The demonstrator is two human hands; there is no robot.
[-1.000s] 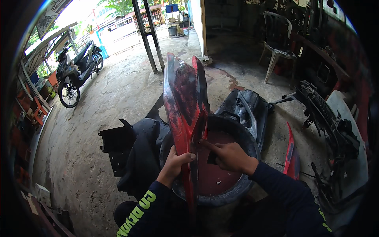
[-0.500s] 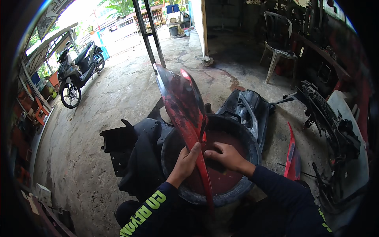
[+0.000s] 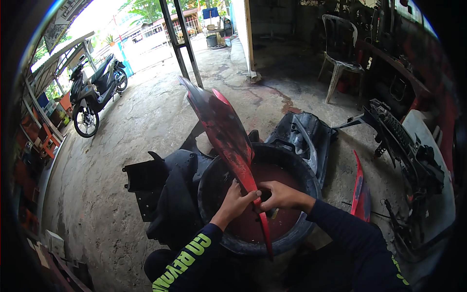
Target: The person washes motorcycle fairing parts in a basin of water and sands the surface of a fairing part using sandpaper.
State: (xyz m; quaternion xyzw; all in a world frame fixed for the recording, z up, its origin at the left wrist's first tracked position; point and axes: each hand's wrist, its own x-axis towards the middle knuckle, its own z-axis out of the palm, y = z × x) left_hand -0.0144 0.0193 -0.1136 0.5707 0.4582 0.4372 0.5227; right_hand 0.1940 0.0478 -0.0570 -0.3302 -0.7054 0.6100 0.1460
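A long red motorcycle body panel (image 3: 229,134), with dark worn patches, is held at a slant over a black tub (image 3: 311,177) of reddish-brown water. My left hand (image 3: 236,203) is closed round its narrow lower part, thumb lying across the front. At the panel's right edge, just beside that thumb, my right hand (image 3: 283,195) is curled with its fingertips against the panel. A small dark piece shows under those fingers, too hidden to name. The panel's narrow lower tip hangs past the tub's near rim.
Black plastic motorcycle parts (image 3: 175,190) lie left of the tub, and a dark panel (image 3: 304,138) lies behind it. On the right are another red panel (image 3: 361,194) and a motorcycle frame (image 3: 401,141). Farther off stand a plastic chair (image 3: 340,61) and a parked scooter (image 3: 95,92).
The panel has tilted, its upper end shifting left and its lower tip right. My right hand has come from over the water down and left onto the panel's edge.
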